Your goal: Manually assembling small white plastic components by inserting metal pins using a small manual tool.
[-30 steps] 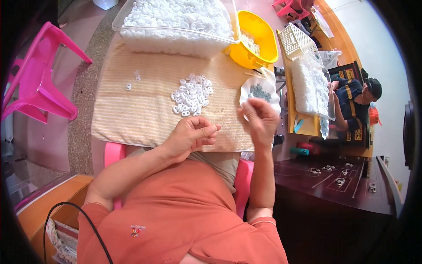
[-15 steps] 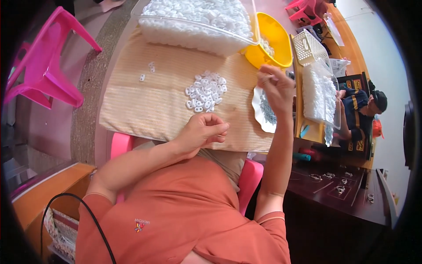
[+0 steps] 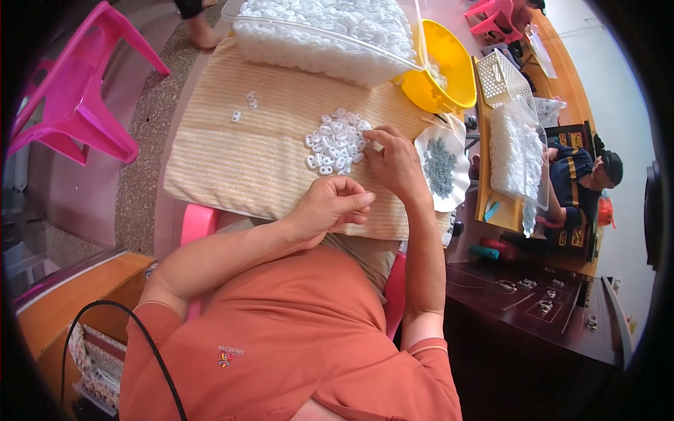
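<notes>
Held the right hand [image 3: 395, 163] at the right side of a heap of white pieces [image 3: 337, 144], with fingers bent and tips right at the outermost ones. Could not tell whether in a grip or only resting there, nor judge the gap between thumb and finger. Had the heap on the cloth-covered surface [image 3: 232, 161], about midway between the near and far edges and closer to the right edge than the left. From the right hand, saw it leftward and slightly toward the far edge; from the left hand [image 3: 328, 205], toward the far edge, across a strip of bare cloth. Judged the right hand clearly the nearer. Saw no long axis in the heap, roughly round, with its oblong two-holed pieces turned every way. Held the left hand over the near edge, with thumb and forefinger drawn almost together and the rest curled; could not tell of anything between the tips. Saw a few loose pieces [image 3: 236, 116] toward the far left corner, a wavy-rimmed white dish [image 3: 460, 165] of grey bits [image 3: 440, 168] by the right edge, a clear tub [image 3: 302, 59] of white pieces at the far edge, and a yellow basin [image 3: 456, 63] at the far right corner.
</notes>
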Motion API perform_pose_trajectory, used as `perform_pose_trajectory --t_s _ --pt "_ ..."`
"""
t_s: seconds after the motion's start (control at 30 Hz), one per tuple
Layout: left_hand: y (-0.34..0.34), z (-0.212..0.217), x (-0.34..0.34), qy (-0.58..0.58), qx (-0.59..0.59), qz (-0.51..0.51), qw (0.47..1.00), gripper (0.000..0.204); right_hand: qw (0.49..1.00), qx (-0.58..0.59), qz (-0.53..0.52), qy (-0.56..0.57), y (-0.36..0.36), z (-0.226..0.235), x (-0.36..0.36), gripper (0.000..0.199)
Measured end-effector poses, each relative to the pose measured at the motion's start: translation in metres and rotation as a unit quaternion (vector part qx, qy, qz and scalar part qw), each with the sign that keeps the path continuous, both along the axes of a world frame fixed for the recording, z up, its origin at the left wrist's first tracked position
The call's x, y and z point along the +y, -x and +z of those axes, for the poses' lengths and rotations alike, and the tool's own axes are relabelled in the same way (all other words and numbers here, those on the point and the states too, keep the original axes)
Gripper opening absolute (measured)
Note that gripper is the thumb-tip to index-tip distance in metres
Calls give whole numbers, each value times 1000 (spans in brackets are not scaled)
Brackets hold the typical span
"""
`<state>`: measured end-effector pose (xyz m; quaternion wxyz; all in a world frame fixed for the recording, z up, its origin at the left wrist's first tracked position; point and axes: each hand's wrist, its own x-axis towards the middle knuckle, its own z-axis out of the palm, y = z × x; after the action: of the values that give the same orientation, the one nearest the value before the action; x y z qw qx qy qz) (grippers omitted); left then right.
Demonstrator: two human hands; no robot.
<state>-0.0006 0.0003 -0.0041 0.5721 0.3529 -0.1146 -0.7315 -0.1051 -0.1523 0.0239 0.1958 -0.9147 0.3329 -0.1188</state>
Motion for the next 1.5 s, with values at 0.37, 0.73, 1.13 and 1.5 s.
perform_pose_trajectory --t_s 0.37,0.73,1.13,1.5 --pt "-1 1 -1 4 -2 -6 1000 13 1000 -1 10 -7 1 2 4 24" --pt "1 -6 -1 10 8 -3 1000 12 999 -21 13 32 0 -5 8 14" --pt "-2 0 -1 -6 -1 -12 1000 13 1000 -22 1 -20 2 0 7 14" --pt "1 -3 -1 0 9 -5 1000 13 1000 -14 -1 18 2 -5 7 15"
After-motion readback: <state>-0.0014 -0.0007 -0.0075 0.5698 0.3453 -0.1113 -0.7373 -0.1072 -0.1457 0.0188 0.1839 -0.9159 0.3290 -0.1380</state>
